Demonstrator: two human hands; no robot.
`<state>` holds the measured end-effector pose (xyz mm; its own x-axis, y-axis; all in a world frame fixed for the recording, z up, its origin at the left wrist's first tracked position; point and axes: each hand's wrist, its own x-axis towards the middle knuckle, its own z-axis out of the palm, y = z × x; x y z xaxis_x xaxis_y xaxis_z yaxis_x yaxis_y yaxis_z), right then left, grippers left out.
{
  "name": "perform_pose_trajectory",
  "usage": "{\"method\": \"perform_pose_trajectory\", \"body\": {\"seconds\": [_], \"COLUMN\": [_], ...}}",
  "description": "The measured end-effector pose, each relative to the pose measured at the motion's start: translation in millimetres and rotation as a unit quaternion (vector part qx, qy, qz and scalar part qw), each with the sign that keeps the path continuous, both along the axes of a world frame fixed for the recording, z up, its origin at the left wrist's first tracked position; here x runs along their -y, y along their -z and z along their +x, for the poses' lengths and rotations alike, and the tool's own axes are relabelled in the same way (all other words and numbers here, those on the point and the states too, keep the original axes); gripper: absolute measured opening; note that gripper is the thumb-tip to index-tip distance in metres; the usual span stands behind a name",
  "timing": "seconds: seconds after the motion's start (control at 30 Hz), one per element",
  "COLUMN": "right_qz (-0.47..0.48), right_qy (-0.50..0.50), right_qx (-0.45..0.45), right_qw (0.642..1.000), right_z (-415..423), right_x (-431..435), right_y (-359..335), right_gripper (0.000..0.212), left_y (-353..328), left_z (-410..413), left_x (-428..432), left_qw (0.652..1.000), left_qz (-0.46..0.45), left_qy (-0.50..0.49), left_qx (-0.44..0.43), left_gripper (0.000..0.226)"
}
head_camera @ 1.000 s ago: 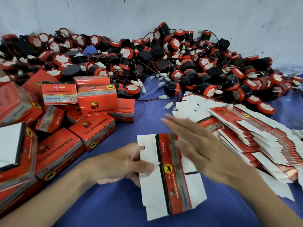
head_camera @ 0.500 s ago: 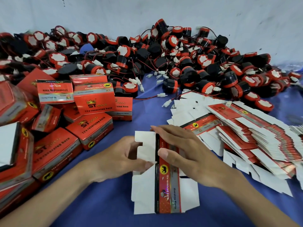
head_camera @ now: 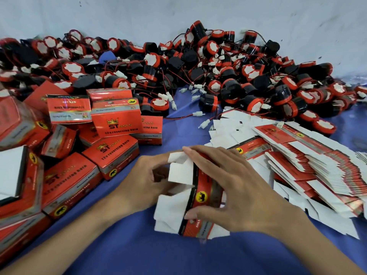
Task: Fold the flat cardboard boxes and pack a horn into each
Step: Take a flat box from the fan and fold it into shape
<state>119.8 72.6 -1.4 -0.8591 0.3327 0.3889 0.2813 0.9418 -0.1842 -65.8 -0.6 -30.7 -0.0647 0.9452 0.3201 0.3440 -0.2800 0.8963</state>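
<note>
1. Your left hand (head_camera: 143, 183) is gripping the white flaps of a half-opened cardboard box (head_camera: 200, 197), over the blue cloth (head_camera: 178, 255).
2. Your right hand (head_camera: 232, 187) is clasping its red panel, fingers on top, thumb below.
3. Loose horns (head_camera: 228, 90) are lying heaped behind; flat boxes (head_camera: 317, 161) are lying stacked to the right.

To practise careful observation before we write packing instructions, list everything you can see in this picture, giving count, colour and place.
Red-and-black cylindrical plastic horns: large heap, uncounted, along the back.
Folded red cardboard boxes: about a dozen, left side.
Flat red-and-white cardboard box blanks: fanned stack, uncounted, right side.
Part-folded red-and-white cardboard box: one, centre, in both hands.
Blue cloth: one, under everything.
Pale wall: one, whitish, behind the heap.
Left hand: one, grips the box's white flaps.
Right hand: one, grips its red panel.
</note>
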Motion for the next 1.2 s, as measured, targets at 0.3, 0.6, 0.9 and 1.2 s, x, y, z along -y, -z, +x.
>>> {"method": "perform_pose_trajectory", "body": {"seconds": [0.3, 0.6, 0.9, 1.2], "right_qz": [-0.013, 0.063, -0.23, -0.344], "right_qy": [0.026, 0.027, 0.141, 0.039], "right_qx": [-0.044, -0.046, -0.255, -0.333], "right_qw": [0.999, 0.997, 0.929, 0.877], "right_z": [-0.9, -8.4, 1.3, -13.0], "right_x": [7.3, 17.7, 3.1, 21.0], "right_y": [-10.2, -9.7, -25.7, -5.2], "right_gripper": [0.093, 0.055, 0.043, 0.031], "left_y": [-0.1, -0.7, -20.2, -11.9], "left_z": [6.9, 10.7, 20.9, 40.3], "left_x": [-2.0, -2.1, -4.4, 11.8], "left_qw": [0.988, 0.977, 0.93, 0.968], "left_qz": [0.074, 0.095, 0.128, 0.115], "left_qy": [-0.134, -0.185, -0.146, -0.071], "left_qx": [-0.022, -0.044, 0.311, 0.214], "left_gripper": [0.036, 0.025, 0.077, 0.055]}}
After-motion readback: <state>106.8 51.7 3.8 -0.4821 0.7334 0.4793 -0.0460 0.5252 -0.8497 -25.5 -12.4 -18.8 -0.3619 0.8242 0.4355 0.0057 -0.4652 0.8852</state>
